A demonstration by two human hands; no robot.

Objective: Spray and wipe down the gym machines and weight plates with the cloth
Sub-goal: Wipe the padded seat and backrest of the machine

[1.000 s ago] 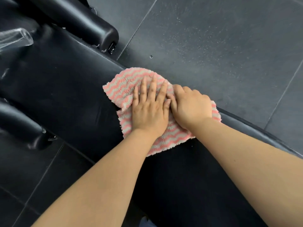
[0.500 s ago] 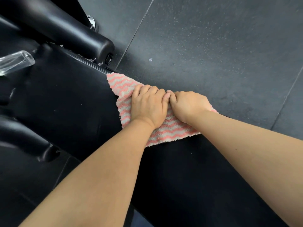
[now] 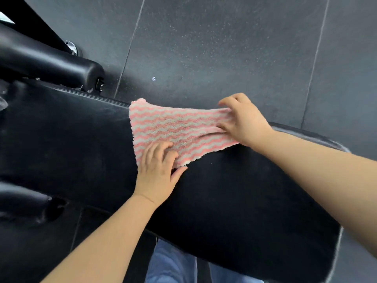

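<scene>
Dark rubber floor tiles [image 3: 224, 48], flecked with pale specks and split by thin seams, are filling the whole upper half of the head view, from ten o'clock round to three. Across the middle, a black padded bench [image 3: 71, 139] is running from nine o'clock down toward five, its vinyl looking dull and slightly streaked. At ten o'clock a black roller pad [image 3: 61, 64] is lying just beyond the bench's far edge, and at eight o'clock a second roller pad [image 3: 24, 199] is sticking out on the near side, blurred.

Near the centre, a pink and white wavy-striped cloth [image 3: 173, 127] is lying flat on the bench top, stretched wide, with its far edge sitting along the bench's far edge. The person's left hand [image 3: 158, 170] is pressing palm-down on the cloth's near corner at about six o'clock of the cloth, fingers slightly spread and flat, thumb out to the side on the bare vinyl. The right hand [image 3: 244, 121] is at three o'clock of the cloth, fingers curled and bunching its right end, so the fabric is gathering into folds there. Both bare forearms are reaching in from the bottom edge. At six o'clock, blue jeans [image 3: 169, 264] are showing below the bench's near edge.
</scene>
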